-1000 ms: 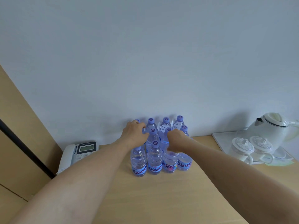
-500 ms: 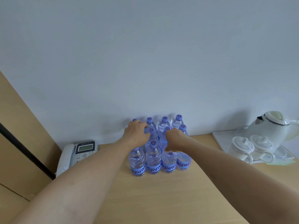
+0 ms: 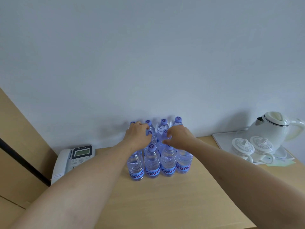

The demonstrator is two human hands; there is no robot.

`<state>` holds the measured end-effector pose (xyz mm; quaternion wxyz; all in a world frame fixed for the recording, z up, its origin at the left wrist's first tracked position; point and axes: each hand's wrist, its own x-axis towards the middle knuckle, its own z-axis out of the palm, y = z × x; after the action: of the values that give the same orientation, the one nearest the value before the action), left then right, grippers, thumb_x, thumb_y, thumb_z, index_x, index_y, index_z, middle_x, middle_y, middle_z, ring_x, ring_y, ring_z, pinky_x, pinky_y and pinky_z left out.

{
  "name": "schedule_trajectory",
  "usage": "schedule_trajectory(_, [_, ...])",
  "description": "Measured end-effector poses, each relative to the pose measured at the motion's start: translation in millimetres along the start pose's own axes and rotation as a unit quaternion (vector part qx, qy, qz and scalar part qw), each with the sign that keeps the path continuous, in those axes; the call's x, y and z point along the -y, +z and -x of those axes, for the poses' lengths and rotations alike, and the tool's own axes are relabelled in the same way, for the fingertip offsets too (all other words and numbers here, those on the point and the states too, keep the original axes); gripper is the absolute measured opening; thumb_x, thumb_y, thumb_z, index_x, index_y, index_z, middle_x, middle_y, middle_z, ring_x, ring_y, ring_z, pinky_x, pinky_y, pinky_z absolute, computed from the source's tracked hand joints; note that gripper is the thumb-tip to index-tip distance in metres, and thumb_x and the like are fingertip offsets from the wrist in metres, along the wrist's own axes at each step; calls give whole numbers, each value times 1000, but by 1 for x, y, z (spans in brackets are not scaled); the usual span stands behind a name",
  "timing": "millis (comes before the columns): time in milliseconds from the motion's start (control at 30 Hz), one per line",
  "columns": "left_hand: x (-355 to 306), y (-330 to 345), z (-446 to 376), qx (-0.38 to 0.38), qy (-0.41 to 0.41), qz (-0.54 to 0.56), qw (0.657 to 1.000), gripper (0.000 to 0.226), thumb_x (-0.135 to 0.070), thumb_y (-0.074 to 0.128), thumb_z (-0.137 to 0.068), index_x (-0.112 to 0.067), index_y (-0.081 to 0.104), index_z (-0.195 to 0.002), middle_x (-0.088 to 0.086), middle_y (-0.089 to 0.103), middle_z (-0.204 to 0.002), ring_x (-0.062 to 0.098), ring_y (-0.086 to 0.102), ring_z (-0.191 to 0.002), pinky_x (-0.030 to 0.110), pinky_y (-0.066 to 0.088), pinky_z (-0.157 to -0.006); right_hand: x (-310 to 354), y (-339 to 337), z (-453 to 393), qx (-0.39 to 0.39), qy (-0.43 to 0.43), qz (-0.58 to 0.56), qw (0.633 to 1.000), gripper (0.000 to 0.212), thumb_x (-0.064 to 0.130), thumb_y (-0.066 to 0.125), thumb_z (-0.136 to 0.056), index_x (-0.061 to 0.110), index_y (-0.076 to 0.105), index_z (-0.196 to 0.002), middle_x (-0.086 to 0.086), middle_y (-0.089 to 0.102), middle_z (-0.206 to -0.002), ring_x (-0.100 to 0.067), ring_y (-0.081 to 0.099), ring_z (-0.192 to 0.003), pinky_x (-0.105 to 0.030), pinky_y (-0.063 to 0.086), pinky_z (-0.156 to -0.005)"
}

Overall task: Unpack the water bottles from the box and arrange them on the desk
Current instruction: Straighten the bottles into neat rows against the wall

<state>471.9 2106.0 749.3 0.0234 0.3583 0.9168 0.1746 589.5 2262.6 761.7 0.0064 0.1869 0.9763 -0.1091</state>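
The water bottles (image 3: 159,152) stand upright on the desk (image 3: 165,204) in a tight block of three rows, four across, with the back row just beside the wall (image 3: 148,55). This packing appears chosen to save desk surface and to let each bottle brace its neighbours. The front-row labels face the person, which suggests the arrangement is meant to look orderly.

Both hands work over the middle row. The left hand (image 3: 137,137) reaches in from the left with its fingers curled down over the caps on that side; it rests on the block, but the view does not show whether the fingers close round any one bottle. The right hand (image 3: 179,138) comes in from the right with its fingers bent and its thumb low, apparently pinching the neck of a middle-row bottle (image 3: 165,138). Holding at the neck is practical here, since the bodies are packed too close for fingers to pass between them.

The box is not in view. Judged from the full block, unpacking is largely done and the step in hand is alignment.

A telephone (image 3: 74,158) lies to the left of the block. A white tray (image 3: 219,139) with a kettle (image 3: 274,128) and two lidded cups (image 3: 252,146) sits to the right, well apart from the bottles.
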Motion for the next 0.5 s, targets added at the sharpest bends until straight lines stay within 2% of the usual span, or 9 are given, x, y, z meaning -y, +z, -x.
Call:
schedule_trajectory(100, [-7,1,-2,-5,4,-3,1000,34,-34,57,-86,-18,61,-116,7,55,-113,29,47,-113,41,45,-94,-15,-3,-2,-47,58,49,996,21,38,63,-85,18,57,-82,-4,61,-95,-24,51,-76,-31,38,-64])
schedule_trajectory(233, [-18,4,-3,-3,4,11,1000,36,-25,56,-85,-19,61,-120,7,54,-120,27,48,-116,41,45,-95,-31,5,4,-12,112,52,992,14,25,62,-82,17,53,-76,1,48,-76,-22,49,-72,-29,36,-57])
schedule_trajectory(367, [-28,9,-5,2,7,6,1000,37,-25,55,-87,-19,59,-124,8,51,-126,28,46,-118,36,43,-93,-36,14,2,15,77,56,995,31,14,61,-83,16,37,-63,-6,47,-75,-22,48,-69,-29,37,-56])
schedule_trajectory(500, [-35,13,-6,10,5,3,1000,38,-25,54,-88,-18,58,-125,9,51,-128,29,45,-119,41,42,-98,-37,9,1,21,30,83,996,32,9,63,-80,16,36,-63,-3,42,-68,-19,44,-61,-26,32,-50])
